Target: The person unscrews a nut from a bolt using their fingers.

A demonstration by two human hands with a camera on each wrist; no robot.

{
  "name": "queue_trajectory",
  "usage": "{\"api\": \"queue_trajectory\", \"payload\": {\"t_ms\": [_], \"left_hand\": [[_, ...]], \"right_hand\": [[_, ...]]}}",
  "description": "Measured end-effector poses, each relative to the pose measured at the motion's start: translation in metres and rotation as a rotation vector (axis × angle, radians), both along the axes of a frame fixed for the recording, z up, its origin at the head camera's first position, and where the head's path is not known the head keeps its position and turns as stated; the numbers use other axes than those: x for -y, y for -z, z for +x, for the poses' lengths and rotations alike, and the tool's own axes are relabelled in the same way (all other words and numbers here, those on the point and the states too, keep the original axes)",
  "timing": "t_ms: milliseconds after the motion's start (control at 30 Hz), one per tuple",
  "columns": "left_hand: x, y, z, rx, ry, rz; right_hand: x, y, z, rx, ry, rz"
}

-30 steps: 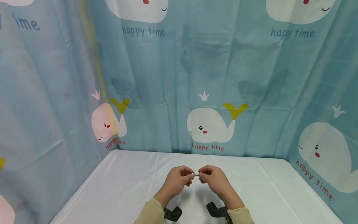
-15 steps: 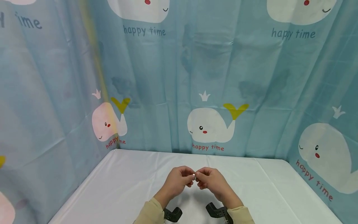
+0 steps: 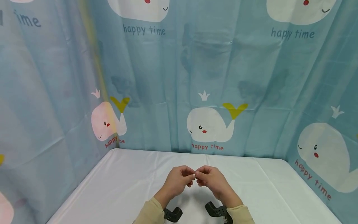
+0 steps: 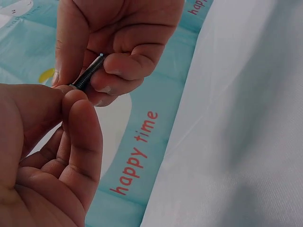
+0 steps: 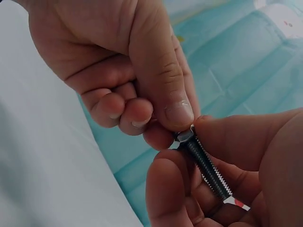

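Note:
A metal bolt with a long threaded shank is held between the two hands. My left hand pinches its end at a shiny hexagonal piece with thumb and forefinger. From the other side, my right hand pinches the same spot, and the shank runs back under its curled fingers. Both sets of fingertips meet around the hexagonal piece and partly hide it. In the head view only a tiny bright speck shows between them, above the white table.
A white cloth covers the table. Blue curtains printed with whales stand along its back and sides. Black wrist mounts are strapped by the beige sleeves.
A second ago the bolt showed in a small gap between the hands. The right hand has since moved left along it, up to the left fingertips. The left hand has stayed nearly still.

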State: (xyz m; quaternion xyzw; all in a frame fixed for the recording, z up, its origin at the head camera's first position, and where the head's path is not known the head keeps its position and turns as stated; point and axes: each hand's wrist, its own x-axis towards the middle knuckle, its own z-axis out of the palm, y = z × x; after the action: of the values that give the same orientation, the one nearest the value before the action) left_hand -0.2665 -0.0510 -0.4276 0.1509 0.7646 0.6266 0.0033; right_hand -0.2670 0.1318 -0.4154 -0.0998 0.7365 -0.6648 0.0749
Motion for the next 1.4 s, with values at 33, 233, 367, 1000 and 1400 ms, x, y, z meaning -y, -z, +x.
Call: {"api": "queue_trajectory", "payload": {"t_ms": [33,233,367,1000,1400], "left_hand": [[0.000,0.000,0.000,0.002,-0.001,0.002],[0.000,0.000,0.001,0.005,-0.007,0.006],[-0.001,-0.001,0.001,0.009,-0.001,-0.013],[0.001,-0.006,0.001,0.032,0.006,-0.029],[0.003,-0.011,0.002,0.018,0.003,-0.073]], "right_hand": [[0.000,0.000,0.000,0.008,-0.001,-0.002],[0.001,-0.001,0.002,0.047,-0.008,0.020],[0.003,-0.003,0.004,0.053,0.011,0.068],[0.009,-0.008,0.006,0.075,0.068,0.067],[0.010,-0.012,0.006,0.076,0.071,0.078]]}}
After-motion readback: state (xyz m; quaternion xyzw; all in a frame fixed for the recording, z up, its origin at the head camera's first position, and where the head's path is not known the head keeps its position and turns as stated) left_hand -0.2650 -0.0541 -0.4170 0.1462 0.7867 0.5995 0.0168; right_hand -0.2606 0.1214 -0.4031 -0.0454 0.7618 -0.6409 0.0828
